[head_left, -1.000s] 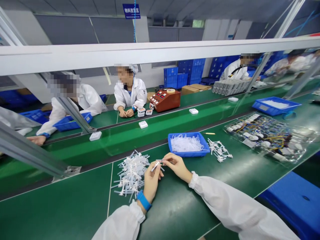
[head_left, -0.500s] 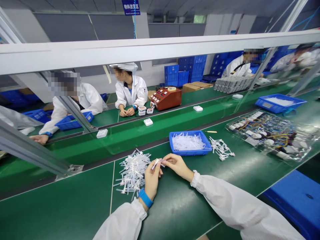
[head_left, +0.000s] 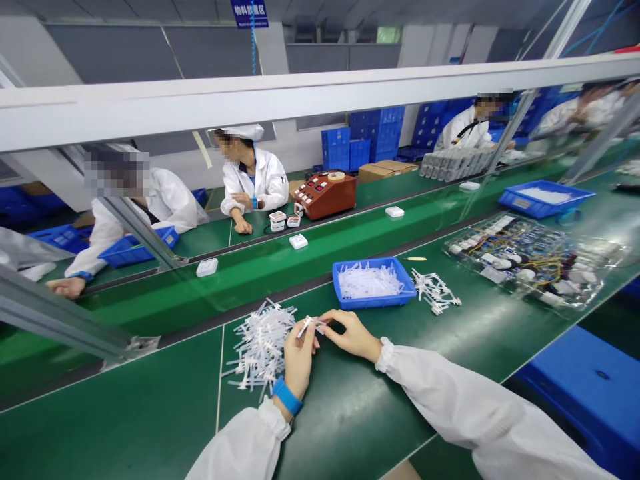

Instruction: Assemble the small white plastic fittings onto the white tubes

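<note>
Between thumb and fingers, my left hand (head_left: pixel 299 357) pinches a small white plastic piece with thin translucent strips (head_left: pixel 308 323). My right hand (head_left: pixel 354 335) has its thumb and forefinger pressed together on a strip at the right end of that same piece. Just left of my left hand lies a loose pile of similar white pieces with strips (head_left: pixel 263 347). Beyond my right hand stands a blue tray (head_left: pixel 375 301) filled with loose translucent strips (head_left: pixel 370 279). A smaller group of white pieces (head_left: pixel 435 290) lies on the table to the tray's right.
A clear plastic sheet with wired electronic parts (head_left: pixel 530 257) lies at the right, with another blue tray (head_left: pixel 543 207) behind it. White boxes (head_left: pixel 207 267) sit along the green conveyor (head_left: pixel 250 267). Co-workers in white sit across it, near a brown-red device (head_left: pixel 327 198). A metal post (head_left: pixel 60 307) rises at left.
My view has shifted slightly, so most things appear further left. Both hands stay together at the white piece. A co-worker across the conveyor has drawn their hands apart, raising one.
</note>
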A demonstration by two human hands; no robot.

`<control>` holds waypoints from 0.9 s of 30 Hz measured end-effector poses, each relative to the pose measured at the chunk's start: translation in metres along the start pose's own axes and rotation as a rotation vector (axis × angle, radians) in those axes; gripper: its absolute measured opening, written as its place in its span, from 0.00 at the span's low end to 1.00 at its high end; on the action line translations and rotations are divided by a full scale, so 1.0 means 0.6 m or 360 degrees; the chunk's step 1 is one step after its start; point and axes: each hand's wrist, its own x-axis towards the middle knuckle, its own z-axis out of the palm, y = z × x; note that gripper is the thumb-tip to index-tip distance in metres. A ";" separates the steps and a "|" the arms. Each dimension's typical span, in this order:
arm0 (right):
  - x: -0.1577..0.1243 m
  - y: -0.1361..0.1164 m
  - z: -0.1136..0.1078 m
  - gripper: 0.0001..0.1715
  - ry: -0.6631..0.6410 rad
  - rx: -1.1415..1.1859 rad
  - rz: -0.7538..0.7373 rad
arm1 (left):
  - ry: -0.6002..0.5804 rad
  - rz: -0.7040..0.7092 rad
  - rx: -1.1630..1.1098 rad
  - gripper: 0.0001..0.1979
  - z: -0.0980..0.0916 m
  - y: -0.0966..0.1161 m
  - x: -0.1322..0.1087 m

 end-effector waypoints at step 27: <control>0.009 0.024 0.008 0.19 -0.0051 0.1007 0.0678 | 0.0028 -0.0001 -0.0008 0.22 -0.001 -0.001 0.000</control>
